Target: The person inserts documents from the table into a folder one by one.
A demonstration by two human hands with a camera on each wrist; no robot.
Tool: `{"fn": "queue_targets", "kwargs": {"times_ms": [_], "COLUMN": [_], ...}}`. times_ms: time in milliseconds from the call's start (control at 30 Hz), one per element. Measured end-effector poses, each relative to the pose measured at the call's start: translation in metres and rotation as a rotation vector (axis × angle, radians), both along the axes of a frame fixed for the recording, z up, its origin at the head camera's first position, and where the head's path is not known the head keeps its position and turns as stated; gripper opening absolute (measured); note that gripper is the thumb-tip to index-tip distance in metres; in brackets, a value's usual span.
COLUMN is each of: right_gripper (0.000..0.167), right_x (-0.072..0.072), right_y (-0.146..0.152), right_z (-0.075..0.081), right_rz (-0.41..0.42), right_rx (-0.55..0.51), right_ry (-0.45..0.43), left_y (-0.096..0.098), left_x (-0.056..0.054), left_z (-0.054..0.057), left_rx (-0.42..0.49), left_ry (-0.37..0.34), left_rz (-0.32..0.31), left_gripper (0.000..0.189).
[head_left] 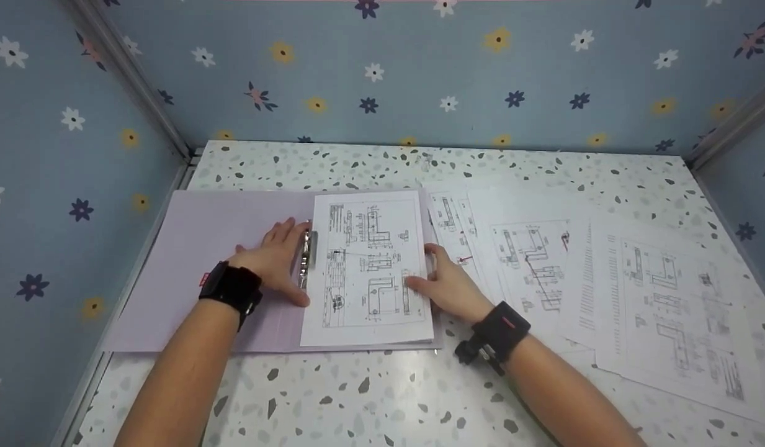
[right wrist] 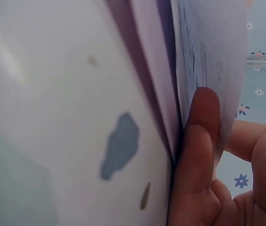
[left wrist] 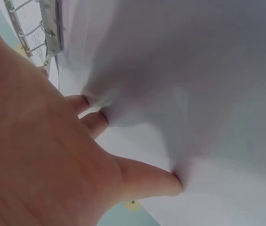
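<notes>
A lilac ring binder [head_left: 233, 211] lies open on the table, its metal ring mechanism [head_left: 305, 257] near the spine. A stack of printed technical drawings [head_left: 357, 273] rests on its right half. My left hand [head_left: 273, 257] spreads over the binder beside the rings, fingers towards the top of the mechanism and thumb towards its lower end. In the left wrist view, the fingertips [left wrist: 100, 123] touch the lilac surface. My right hand [head_left: 453, 285] pinches the stack's right edge, thumb on top. The right wrist view shows its fingers [right wrist: 203, 113] behind the lifted sheets [right wrist: 217, 42].
More loose drawing sheets [head_left: 531, 267] lie spread and overlapping right of the binder, some with red marks. Another pile of sheets [head_left: 674, 310] reaches the table's right side. The speckled table [head_left: 332, 397] is bordered by flowered blue panels [head_left: 419, 74] at the back and sides.
</notes>
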State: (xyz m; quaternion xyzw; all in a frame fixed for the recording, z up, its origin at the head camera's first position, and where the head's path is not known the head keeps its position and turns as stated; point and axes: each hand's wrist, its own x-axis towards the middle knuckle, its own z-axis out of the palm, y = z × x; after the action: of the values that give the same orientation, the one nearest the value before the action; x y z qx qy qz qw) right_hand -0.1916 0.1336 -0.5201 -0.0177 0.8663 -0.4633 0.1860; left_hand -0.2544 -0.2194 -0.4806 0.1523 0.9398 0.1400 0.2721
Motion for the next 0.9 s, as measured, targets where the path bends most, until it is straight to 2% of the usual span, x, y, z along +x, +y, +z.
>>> {"fn": "queue_targets", "kwargs": {"times_ms": [167, 400, 633, 900], "right_gripper": [0.108, 0.116, 0.107, 0.084], "right_x": [0.005, 0.009, 0.016, 0.029], "right_y": [0.001, 0.006, 0.020, 0.045], "right_z": [0.003, 0.004, 0.008, 0.017], "right_rz": [0.042, 0.059, 0.035, 0.016], "right_rx": [0.019, 0.047, 0.064, -0.057], "right_ry": [0.027, 0.048, 0.028, 0.000], "left_y": [0.000, 0.001, 0.002, 0.003], "left_x": [0.000, -0.001, -0.001, -0.001], "left_z": [-0.002, -0.002, 0.001, 0.002], "left_rx": [-0.010, -0.019, -0.014, -0.013], "left_ry": [0.001, 0.004, 0.003, 0.005], "left_rz": [-0.001, 0.000, 0.001, -0.003], "left_gripper": [0.155, 0.154, 0.157, 0.158]}}
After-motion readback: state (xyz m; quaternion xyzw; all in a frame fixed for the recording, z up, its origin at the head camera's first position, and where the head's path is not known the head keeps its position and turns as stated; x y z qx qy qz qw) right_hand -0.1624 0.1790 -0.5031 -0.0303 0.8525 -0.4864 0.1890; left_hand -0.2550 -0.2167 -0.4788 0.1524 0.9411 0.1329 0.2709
